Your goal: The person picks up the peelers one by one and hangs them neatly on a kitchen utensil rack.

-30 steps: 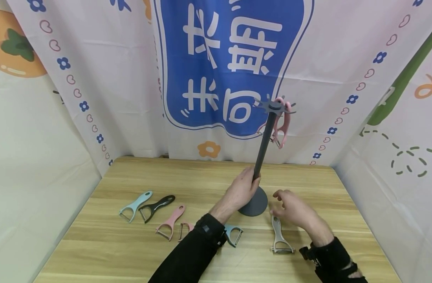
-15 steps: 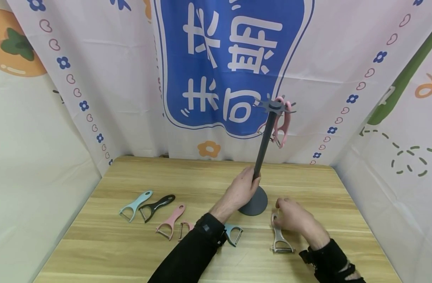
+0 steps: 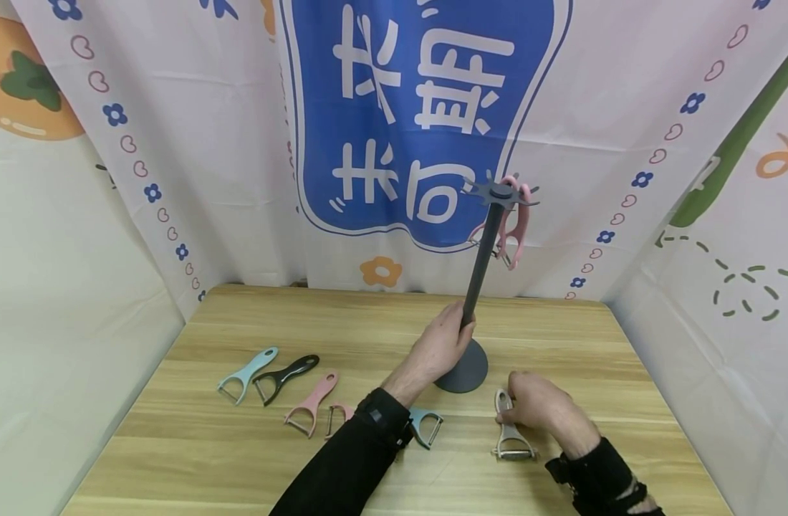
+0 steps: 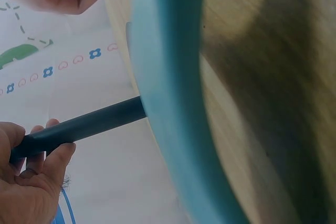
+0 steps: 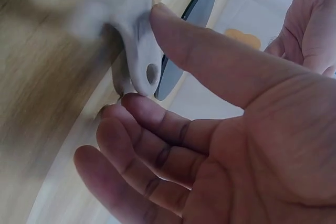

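My left hand grips the dark grey pole of an upright stand, low down above its round base. Pink peelers hang from the hooked top. To the right of the base, my right hand pinches the handle of a grey peeler lying on the table, its blade end toward me. In the right wrist view the thumb presses one side of the peeler's handle, and curled fingertips meet its end. A large blurred teal curve crosses the left wrist view, hiding the pole's lower part.
Left on the wooden table lie a light blue peeler, a black peeler and a pink peeler. Another pink peeler and a blue peeler are partly hidden by my left sleeve. A printed curtain hangs behind.
My right hand has come down and toward me, from above the grey peeler's handle end onto the handle. The peeler has shifted very slightly. The left hand and stand have stayed still.
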The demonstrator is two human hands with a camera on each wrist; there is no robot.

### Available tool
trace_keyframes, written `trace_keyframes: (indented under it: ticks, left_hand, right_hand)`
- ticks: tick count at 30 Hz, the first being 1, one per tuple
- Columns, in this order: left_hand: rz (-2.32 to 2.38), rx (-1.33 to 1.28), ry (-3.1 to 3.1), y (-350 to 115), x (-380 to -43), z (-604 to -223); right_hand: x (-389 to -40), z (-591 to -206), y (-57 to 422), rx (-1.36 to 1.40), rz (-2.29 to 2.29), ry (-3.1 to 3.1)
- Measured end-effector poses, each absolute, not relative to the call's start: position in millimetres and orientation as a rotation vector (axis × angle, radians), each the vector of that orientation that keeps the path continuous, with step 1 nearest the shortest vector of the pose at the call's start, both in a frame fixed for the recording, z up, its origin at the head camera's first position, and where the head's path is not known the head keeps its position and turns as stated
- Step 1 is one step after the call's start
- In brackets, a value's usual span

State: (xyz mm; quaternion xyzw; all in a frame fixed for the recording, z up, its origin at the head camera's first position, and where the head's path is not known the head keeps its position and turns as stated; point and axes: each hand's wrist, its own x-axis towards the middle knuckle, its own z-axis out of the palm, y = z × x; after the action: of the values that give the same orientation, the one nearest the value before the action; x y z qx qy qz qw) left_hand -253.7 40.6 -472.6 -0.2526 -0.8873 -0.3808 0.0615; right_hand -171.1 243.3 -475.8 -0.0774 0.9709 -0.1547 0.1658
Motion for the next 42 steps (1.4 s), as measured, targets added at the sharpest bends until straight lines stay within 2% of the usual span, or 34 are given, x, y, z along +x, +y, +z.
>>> trace_keyframes:
  ticks: [35, 42]
  left_hand:
    - [-1.106, -0.778, -2.667, 40.6, -254.4, -473.8]
    - [-1.107, -0.776, -2.669, 41.0, -254.3, -472.9]
  right_hand:
    - [-180.1, -481.2, 245.7, -0.406, -0.445, 2.853]
    - [-183.4, -482.9, 246.1, -0.373, -0.487, 2.886]
